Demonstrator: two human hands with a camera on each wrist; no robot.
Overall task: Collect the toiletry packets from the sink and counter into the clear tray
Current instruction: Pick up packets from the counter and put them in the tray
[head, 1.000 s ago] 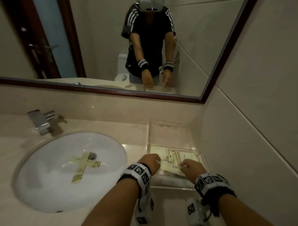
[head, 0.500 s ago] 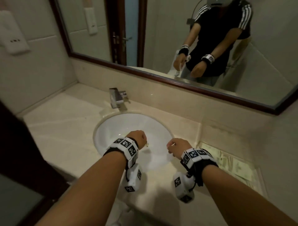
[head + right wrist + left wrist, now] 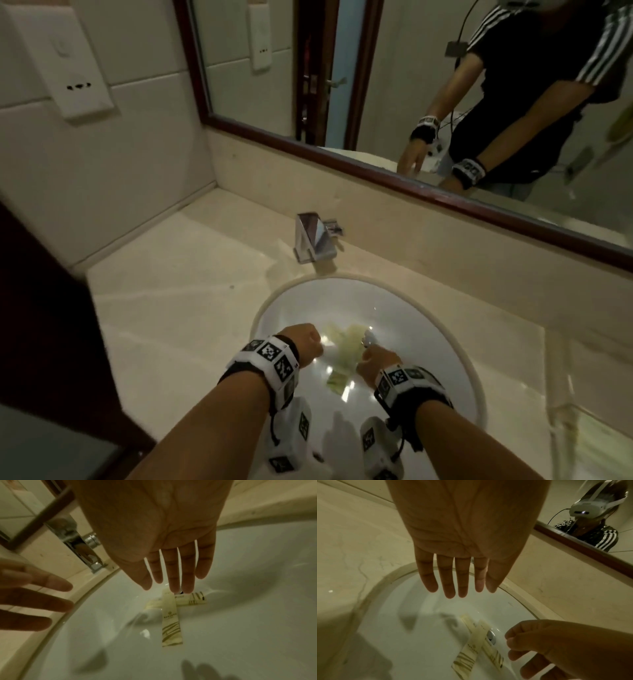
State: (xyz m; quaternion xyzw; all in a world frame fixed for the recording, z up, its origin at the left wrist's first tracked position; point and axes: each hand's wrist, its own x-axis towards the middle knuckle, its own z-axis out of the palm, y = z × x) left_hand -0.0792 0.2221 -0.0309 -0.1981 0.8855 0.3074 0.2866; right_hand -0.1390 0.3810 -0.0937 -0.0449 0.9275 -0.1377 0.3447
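Note:
Two pale striped toiletry packets (image 3: 172, 616) lie crossed at the bottom of the white sink (image 3: 428, 342), beside the drain. The long one lies on top of the shorter one (image 3: 194, 599). My right hand (image 3: 173, 582) hangs just above them with straight fingers, its fingertips close to the long packet's upper end. My left hand (image 3: 453, 585) hovers over the basin's left side, fingers straight and holding nothing. The head view has both hands (image 3: 305, 346) (image 3: 376, 359) low in the basin, either side of the packets (image 3: 346, 346). The clear tray (image 3: 561, 421) stands at the lower right with blurred packets inside.
A chrome faucet (image 3: 315, 240) stands behind the sink. A framed mirror (image 3: 376, 85) runs along the back wall. A white wall unit (image 3: 61, 61) hangs at the upper left. Beige counter (image 3: 178, 301) spreads left of the basin, ending at a dark edge.
Both hands left the tray, swung left over the sink and dropped into the basin. Their fingers went from curled to straight. The view turned left with them.

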